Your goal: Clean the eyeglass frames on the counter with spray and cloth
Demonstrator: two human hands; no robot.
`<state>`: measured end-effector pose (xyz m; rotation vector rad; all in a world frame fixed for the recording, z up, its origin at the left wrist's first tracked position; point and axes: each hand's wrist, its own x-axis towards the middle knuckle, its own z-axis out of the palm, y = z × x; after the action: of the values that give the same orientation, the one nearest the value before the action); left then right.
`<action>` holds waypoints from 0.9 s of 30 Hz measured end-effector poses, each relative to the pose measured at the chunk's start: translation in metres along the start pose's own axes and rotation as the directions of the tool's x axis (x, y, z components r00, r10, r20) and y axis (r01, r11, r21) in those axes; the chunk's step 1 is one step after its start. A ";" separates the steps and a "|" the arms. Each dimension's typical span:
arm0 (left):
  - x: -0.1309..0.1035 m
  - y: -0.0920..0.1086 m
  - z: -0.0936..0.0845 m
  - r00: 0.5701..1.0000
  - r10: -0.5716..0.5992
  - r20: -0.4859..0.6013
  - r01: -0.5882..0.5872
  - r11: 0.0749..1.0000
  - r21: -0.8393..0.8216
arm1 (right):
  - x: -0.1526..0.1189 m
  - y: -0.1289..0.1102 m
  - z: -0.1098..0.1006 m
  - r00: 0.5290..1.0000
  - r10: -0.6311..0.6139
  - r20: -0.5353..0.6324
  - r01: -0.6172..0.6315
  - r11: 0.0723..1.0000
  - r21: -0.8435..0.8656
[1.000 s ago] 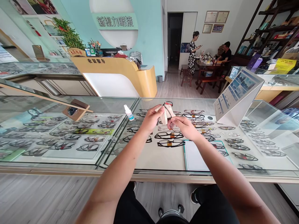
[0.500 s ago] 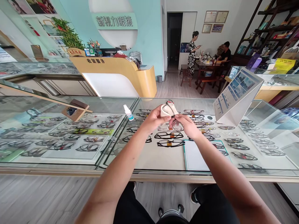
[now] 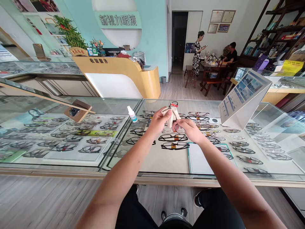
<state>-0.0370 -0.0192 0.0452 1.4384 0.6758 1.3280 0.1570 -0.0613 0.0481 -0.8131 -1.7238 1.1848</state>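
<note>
My left hand [image 3: 157,121] is closed on a cream cloth [image 3: 170,119], its thumb pressing the folded fabric. The cloth is wrapped over part of a pair of eyeglasses [image 3: 174,105], whose dark rim with a red patch shows above it. My right hand [image 3: 192,129] pinches the lower part of the glasses, fingers just below the cloth; most of the frame is hidden by cloth and fingers. Both hands are held above the glass display counter [image 3: 152,170]. Several more eyeglasses [image 3: 172,137] lie in rows under the glass below them.
A white spray bottle [image 3: 132,114] stands on the counter, left of my hands. To the right is a large folded display card [image 3: 243,98], and on the left a wooden-backed mirror [image 3: 77,111]. Two people [image 3: 196,54] are at the back near a wooden table.
My left thumb has moved up over the cloth, which is now folded around the glasses and hides the lens visible before. The view has shifted slightly.
</note>
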 end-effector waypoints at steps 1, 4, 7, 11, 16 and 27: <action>0.001 0.000 -0.001 1.000 0.001 -0.002 -0.001 1.000 -0.006 | 0.000 -0.001 -0.001 1.000 -0.001 -0.012 0.001 1.000 0.003; 0.003 0.005 -0.006 0.996 -0.056 0.075 0.060 0.996 -0.064 | 0.000 -0.006 -0.005 0.999 -0.015 -0.047 0.016 1.000 0.014; 0.003 0.011 -0.010 0.976 -0.105 0.190 0.125 0.987 -0.096 | 0.000 -0.010 -0.008 0.998 -0.010 -0.068 0.011 1.000 0.017; 0.001 0.013 -0.011 0.961 -0.124 0.248 0.145 0.987 -0.067 | 0.000 -0.008 -0.007 0.997 0.017 -0.074 -0.014 0.999 0.037; -0.001 0.012 0.000 0.968 -0.102 0.232 0.118 0.991 -0.058 | 0.001 -0.003 -0.003 0.999 0.029 -0.022 -0.028 0.999 0.029; -0.005 0.005 0.007 1.000 -0.017 -0.016 0.017 1.000 -0.018 | -0.002 -0.001 0.003 1.000 0.019 0.008 -0.019 1.000 -0.021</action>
<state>-0.0322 -0.0275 0.0489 1.4059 0.6831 1.3309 0.1553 -0.0639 0.0483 -0.8399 -1.7414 1.1856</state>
